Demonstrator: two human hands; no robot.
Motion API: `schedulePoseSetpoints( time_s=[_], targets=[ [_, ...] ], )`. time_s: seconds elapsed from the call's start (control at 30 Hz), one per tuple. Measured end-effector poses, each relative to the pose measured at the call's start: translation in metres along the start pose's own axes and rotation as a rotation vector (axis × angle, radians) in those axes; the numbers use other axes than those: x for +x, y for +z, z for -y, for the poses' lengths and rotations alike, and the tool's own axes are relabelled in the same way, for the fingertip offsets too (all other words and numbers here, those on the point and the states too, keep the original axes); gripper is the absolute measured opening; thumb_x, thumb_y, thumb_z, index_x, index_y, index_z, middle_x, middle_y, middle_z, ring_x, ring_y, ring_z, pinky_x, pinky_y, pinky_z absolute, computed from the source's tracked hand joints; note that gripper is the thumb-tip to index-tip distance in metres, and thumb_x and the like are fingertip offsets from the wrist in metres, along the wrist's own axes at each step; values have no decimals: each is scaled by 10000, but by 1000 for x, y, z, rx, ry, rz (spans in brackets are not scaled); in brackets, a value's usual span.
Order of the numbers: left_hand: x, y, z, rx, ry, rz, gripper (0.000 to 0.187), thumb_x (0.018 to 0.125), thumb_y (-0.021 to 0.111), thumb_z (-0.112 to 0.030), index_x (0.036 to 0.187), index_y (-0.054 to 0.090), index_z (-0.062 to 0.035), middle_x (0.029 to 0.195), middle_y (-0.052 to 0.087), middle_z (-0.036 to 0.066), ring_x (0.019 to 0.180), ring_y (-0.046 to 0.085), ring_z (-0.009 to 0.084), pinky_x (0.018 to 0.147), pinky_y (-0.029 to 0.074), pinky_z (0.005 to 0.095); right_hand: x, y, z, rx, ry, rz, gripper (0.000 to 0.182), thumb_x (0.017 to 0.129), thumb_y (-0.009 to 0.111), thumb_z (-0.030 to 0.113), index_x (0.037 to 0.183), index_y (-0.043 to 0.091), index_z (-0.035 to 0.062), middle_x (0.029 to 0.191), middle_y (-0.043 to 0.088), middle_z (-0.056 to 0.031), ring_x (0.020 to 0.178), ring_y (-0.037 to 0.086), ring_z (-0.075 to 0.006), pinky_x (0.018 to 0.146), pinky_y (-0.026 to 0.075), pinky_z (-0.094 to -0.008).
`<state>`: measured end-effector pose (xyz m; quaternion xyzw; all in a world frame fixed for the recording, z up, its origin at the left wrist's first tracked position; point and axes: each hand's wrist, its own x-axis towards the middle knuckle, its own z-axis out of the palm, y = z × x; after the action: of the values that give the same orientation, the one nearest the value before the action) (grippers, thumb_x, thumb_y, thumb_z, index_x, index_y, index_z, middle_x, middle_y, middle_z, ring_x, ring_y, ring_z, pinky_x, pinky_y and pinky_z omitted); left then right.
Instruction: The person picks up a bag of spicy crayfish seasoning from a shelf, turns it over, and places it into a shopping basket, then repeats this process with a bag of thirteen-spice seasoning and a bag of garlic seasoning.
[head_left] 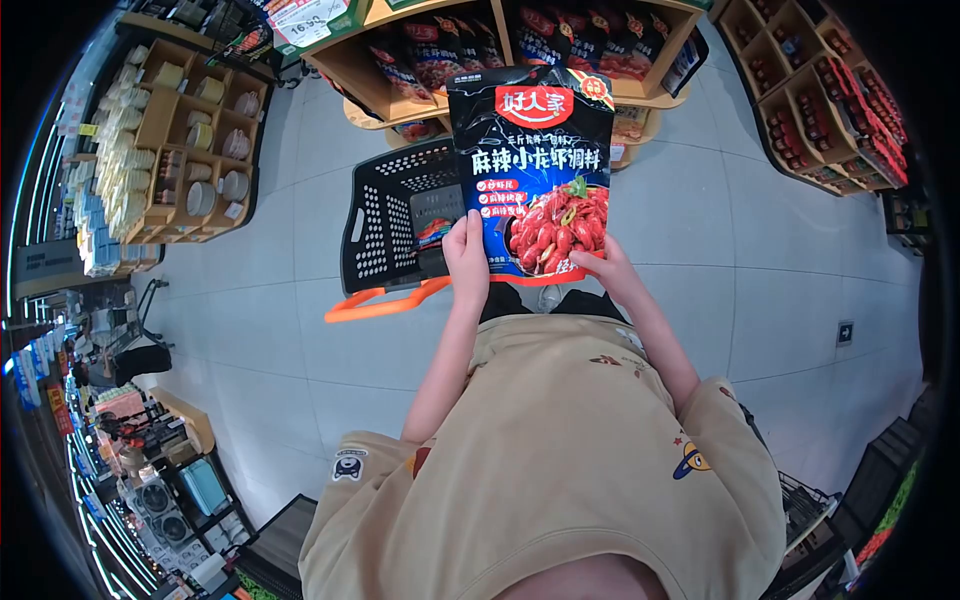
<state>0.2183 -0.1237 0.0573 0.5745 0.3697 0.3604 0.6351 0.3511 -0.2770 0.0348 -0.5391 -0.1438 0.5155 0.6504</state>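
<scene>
A large black, blue and red seasoning packet (pixel 540 150) with a picture of red crayfish is held upright, its front facing me. My left hand (pixel 466 258) grips its lower left edge, and my right hand (pixel 612 270) pinches the lower right corner, thumb on the front. The other fingers are mostly hidden behind the packet. Just left of the packet stands a black perforated shopping basket (pixel 375 240) with an orange handle (pixel 385 300). A small dark package with a red picture (pixel 433 232) lies inside it.
Ahead, a wooden shelf (pixel 375 65) holds similar packets (pixel 435 55). Bowls and cups fill a wooden rack (pixel 190 150) on the left. Another rack (pixel 810 95) with red goods stands at the upper right. Grey floor tiles (pixel 680 230) surround me.
</scene>
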Motion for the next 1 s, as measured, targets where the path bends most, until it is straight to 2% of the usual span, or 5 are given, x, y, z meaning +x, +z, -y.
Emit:
schedulePoseSetpoints(
  time_s=[0.6,1.0],
  targets=[
    [-3,0,-5,9,17,13,368,905,408,-230,598,432,-30,550,405,-68,509,289,2,431,239,203,-9,8,8,36,9,-14,456,726,657,128,1113,443,14,1016,550,-68,903,538,-123,780,436,-264],
    [-10,2,-13,-12,-1,21,355,906,406,-223,614,457,-29,575,455,-57,517,323,-4,444,277,189,-10,6,5,47,11,-9,440,736,645,132,1113,448,21,1006,556,-58,882,549,-120,755,448,-257]
  ],
)
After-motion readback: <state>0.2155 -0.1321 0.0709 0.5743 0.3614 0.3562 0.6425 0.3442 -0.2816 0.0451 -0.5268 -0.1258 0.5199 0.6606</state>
